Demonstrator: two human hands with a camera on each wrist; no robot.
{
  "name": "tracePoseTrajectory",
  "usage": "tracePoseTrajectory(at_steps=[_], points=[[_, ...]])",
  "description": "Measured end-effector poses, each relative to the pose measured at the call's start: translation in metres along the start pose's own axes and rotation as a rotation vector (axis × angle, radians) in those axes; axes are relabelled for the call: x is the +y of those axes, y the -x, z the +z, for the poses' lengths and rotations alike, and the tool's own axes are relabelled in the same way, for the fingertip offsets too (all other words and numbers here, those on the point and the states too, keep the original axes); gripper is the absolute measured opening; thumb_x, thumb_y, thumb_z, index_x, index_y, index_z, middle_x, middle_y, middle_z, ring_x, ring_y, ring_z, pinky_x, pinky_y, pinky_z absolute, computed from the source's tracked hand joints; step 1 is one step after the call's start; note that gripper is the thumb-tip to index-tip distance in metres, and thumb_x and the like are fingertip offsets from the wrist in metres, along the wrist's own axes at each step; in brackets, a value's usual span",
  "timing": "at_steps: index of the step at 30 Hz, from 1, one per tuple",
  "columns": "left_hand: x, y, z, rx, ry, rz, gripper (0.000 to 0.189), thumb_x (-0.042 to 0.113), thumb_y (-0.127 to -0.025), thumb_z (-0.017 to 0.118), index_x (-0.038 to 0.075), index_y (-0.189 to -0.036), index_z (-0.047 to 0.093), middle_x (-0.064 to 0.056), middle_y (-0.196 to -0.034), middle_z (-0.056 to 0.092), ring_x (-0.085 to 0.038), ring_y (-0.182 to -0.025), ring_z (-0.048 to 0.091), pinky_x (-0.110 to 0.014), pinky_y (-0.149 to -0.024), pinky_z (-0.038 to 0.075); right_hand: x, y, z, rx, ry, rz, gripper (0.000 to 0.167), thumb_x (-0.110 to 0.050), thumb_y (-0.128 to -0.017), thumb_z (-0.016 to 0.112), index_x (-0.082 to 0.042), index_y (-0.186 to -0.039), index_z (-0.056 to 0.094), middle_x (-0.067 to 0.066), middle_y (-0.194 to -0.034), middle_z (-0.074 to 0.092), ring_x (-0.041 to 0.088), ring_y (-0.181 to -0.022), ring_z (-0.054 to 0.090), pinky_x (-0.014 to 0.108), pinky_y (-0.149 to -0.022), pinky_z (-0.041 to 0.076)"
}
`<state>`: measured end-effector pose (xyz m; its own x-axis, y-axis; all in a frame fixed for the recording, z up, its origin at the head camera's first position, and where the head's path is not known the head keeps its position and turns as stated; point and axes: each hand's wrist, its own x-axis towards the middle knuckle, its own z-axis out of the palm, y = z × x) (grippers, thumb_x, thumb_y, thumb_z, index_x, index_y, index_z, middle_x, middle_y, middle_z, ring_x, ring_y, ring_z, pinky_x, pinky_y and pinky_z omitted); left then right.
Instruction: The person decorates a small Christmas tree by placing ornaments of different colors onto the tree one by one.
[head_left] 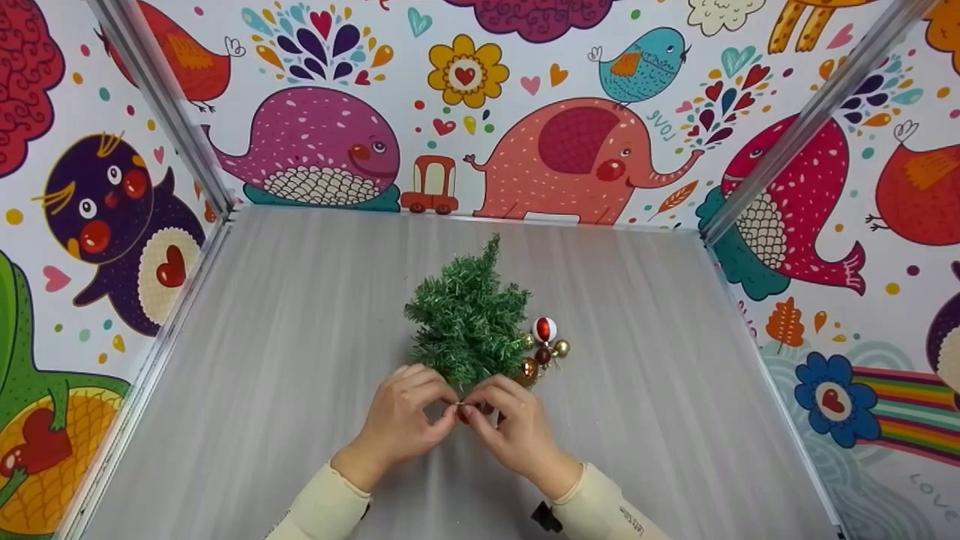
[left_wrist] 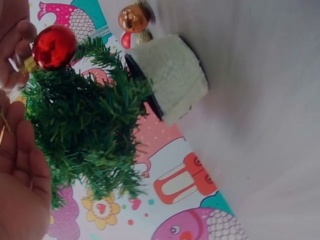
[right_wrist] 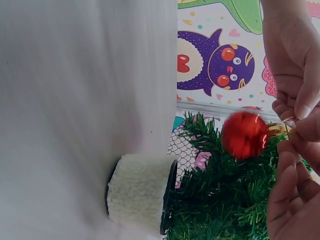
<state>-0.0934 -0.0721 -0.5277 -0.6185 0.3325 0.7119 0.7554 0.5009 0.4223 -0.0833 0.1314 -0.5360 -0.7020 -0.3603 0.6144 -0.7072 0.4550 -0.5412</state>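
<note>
A glossy red Christmas ball [right_wrist: 245,134] with a gold cap hangs in front of a small green Christmas tree [head_left: 471,315]. My left hand [head_left: 409,409] pinches the thin gold string at the ball's top with thumb and forefinger. From the other side my right hand [head_left: 516,424] pinches the same string, its fingertips close to the left ones. In the head view the fingers partly hide the ball. The tree stands upright in a pot [left_wrist: 172,77] wrapped in white fluffy cloth, just beyond both hands.
Right of the tree lie several ornaments: a red-and-white ball [head_left: 544,329], a copper-coloured ball [head_left: 528,370], a small dark red ball [head_left: 543,356] and a small gold ball [head_left: 561,347]. Printed cartoon panels [head_left: 315,150] with metal corner posts enclose the grey wood-grain table [head_left: 300,315].
</note>
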Motion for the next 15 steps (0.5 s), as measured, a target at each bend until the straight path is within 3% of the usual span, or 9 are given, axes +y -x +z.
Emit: tracePoseTrajectory(at_steps=[9,15], points=[[-0.006,0.002,-0.002,0.040,0.107,-0.143,0.021,0.003,-0.074,0.078,0.021,-0.078,0.069,0.016,-0.080,0.063,-0.006,-0.074,0.057,-0.031,-0.068,0.048,0.000,-0.009,0.004,0.089,0.178,-0.089,0.007,-0.021,-0.094,0.066,-0.017,-0.090,0.070,-0.009,-0.094,0.061,0.007,-0.080,0.056,0.021,-0.063,0.048],[-0.008,-0.006,-0.002,0.095,0.010,-0.169,0.015,0.007,-0.077,0.077,0.020,-0.078,0.071,0.013,-0.079,0.065,-0.008,-0.071,0.057,-0.031,-0.065,0.049,0.004,-0.020,0.007,0.157,0.273,-0.109,0.007,-0.021,-0.093,0.066,-0.017,-0.089,0.071,-0.007,-0.089,0.062,0.010,-0.075,0.055,0.026,-0.060,0.049]])
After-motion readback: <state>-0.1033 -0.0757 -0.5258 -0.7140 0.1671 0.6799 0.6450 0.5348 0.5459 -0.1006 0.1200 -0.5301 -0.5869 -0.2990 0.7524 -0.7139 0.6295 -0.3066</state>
